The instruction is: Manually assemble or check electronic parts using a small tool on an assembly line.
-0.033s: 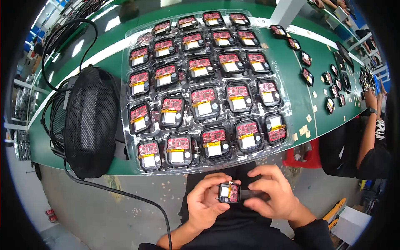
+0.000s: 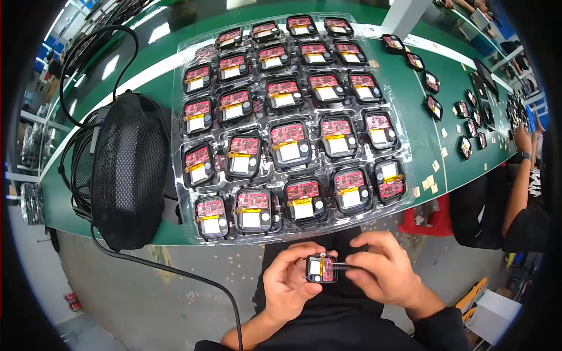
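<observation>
Over my lap, my left hand (image 2: 291,285) is closed around the edges of a small black device case (image 2: 321,270). Its inside faces up, showing a red circuit board, a white block and a yellow strip. From the right, my right hand (image 2: 384,269) pinches thin metal tweezers (image 2: 342,265). Their tips reach over the red board; whether they touch it or grip a part is too small to tell. Beyond my hands, a clear plastic tray (image 2: 266,235) holds rows of similar open cases on the table.
Left of the tray stands a black mesh bag (image 2: 126,169) with a black cable (image 2: 193,279) hanging down past my left forearm. More cases (image 2: 434,107) and small pale pieces lie on the green table (image 2: 404,88) at right. A co-worker's arm (image 2: 520,175) and a red stool (image 2: 427,219) are beyond.
My right hand has brought the tweezers to the case, and their tips now show over the red board. Earlier the tool was a dark blur beside it. My left hand holds nearly still.
</observation>
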The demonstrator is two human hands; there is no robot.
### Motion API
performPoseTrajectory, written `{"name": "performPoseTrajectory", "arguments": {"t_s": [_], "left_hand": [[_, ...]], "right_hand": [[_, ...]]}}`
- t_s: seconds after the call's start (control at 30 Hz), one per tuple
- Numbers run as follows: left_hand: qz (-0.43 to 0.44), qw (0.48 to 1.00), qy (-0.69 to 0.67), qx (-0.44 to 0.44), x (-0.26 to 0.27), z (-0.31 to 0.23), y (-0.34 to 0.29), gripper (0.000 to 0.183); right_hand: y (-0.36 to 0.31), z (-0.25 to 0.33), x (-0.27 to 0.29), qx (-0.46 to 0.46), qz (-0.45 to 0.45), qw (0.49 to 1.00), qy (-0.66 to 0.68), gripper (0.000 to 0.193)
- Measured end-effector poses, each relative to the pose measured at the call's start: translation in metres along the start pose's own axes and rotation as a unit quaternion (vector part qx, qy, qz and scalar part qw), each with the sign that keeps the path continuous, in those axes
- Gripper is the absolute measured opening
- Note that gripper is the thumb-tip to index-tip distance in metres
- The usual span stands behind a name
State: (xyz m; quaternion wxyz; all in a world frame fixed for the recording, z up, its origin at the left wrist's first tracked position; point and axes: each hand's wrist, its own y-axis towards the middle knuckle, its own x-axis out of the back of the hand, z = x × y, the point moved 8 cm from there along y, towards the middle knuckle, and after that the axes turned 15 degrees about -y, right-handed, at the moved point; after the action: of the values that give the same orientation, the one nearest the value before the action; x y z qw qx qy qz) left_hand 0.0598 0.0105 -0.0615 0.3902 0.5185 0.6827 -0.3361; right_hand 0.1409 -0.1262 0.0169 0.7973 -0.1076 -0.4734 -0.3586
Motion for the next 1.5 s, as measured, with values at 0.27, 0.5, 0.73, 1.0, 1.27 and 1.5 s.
{"name": "performPoseTrajectory", "arguments": {"t_s": [0.27,0.5,0.73,1.0,1.27,1.5], "left_hand": [[-0.005,1.000,-0.005,0.009,0.004,0.002,0.002,0.060],[-0.066,0.996,0.041,0.036,0.006,0.005,0.001,0.066],[-0.018,0.999,-0.015,0.025,0.011,0.006,0.002,0.059],[-0.082,0.995,0.019,0.045,0.013,0.009,0.001,0.066],[-0.048,0.997,0.044,0.032,0.012,0.005,0.003,0.060],[-0.027,0.997,0.063,0.021,0.008,0.004,0.002,0.055]], "right_hand": [[-0.004,0.014,-0.002,0.079,-0.125,0.972,-0.182,0.023],[-0.006,0.007,-0.004,0.055,-0.167,0.978,-0.115,0.027],[-0.003,0.007,-0.007,0.059,-0.152,0.978,-0.132,0.028],[-0.005,0.006,-0.009,0.042,-0.155,0.978,-0.130,0.022],[-0.005,-0.002,-0.014,0.001,-0.129,0.990,-0.059,0.019],[-0.005,0.002,-0.014,0.033,-0.119,0.986,-0.112,0.023]]}}
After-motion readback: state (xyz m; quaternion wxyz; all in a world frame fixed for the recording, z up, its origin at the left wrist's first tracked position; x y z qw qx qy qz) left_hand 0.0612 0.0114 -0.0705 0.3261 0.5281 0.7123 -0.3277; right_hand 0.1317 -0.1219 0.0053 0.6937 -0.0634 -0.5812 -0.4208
